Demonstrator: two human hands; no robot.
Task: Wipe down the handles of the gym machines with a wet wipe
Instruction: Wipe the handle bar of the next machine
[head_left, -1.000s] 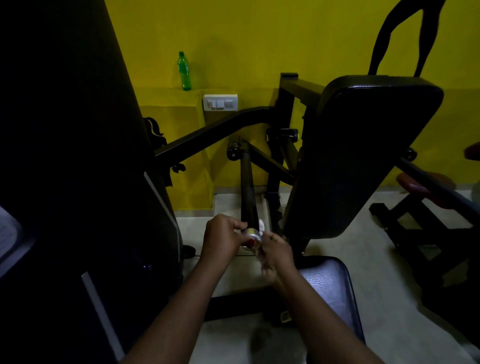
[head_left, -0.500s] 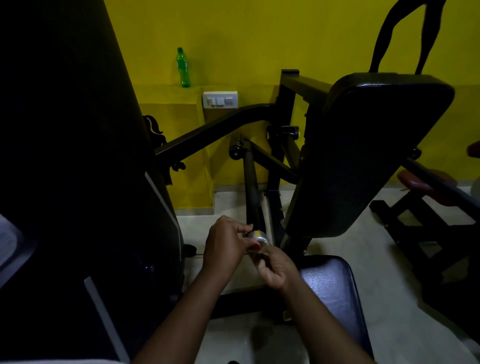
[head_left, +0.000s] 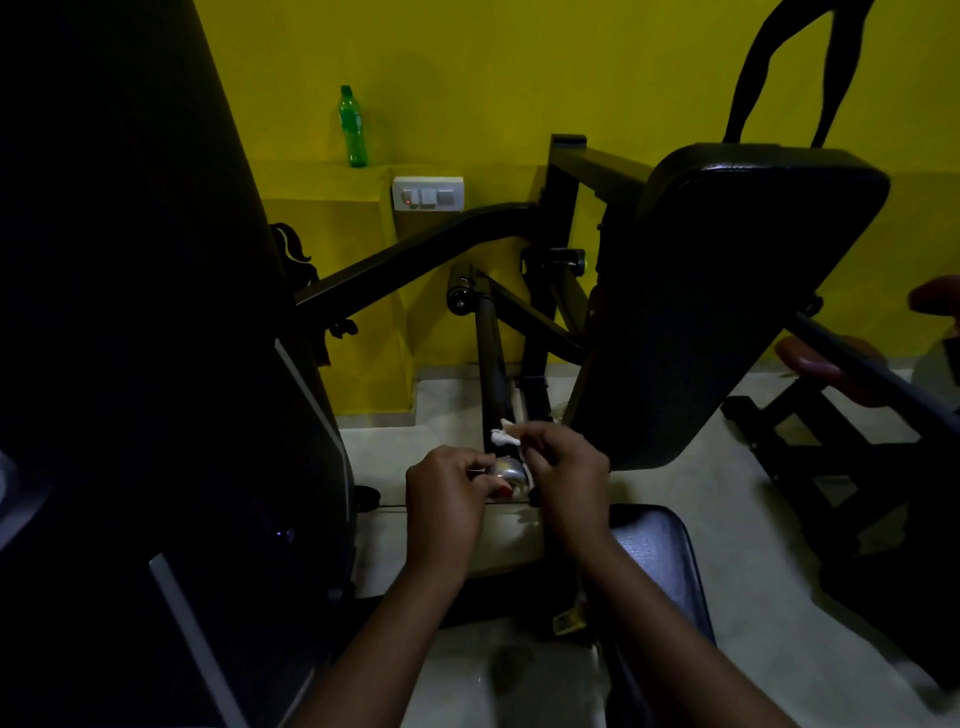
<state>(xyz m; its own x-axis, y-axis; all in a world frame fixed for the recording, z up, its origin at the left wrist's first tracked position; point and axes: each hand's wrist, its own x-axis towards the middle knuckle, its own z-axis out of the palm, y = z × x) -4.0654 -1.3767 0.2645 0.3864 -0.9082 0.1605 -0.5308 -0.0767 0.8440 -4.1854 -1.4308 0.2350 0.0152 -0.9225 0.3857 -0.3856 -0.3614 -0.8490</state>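
A black padded handle (head_left: 492, 358) of the gym machine slopes down toward me and ends in a shiny metal cap (head_left: 510, 471). My left hand (head_left: 445, 499) grips that capped end from the left, its fingers curled round it. My right hand (head_left: 563, 467) pinches a white wet wipe (head_left: 505, 435) and holds it against the handle just above the cap. Part of the wipe is hidden under my fingers.
The machine's big black back pad (head_left: 727, 301) stands right of the handle, with its seat (head_left: 654, 561) below my right forearm. A dark machine housing (head_left: 156, 364) fills the left. A green bottle (head_left: 352, 127) stands on a yellow ledge beside a switch plate (head_left: 427, 194). Another bench (head_left: 841, 374) stands at right.
My right hand has come up from beneath the cap and now holds the white wipe on the handle above it. My left hand has stayed on the capped end.
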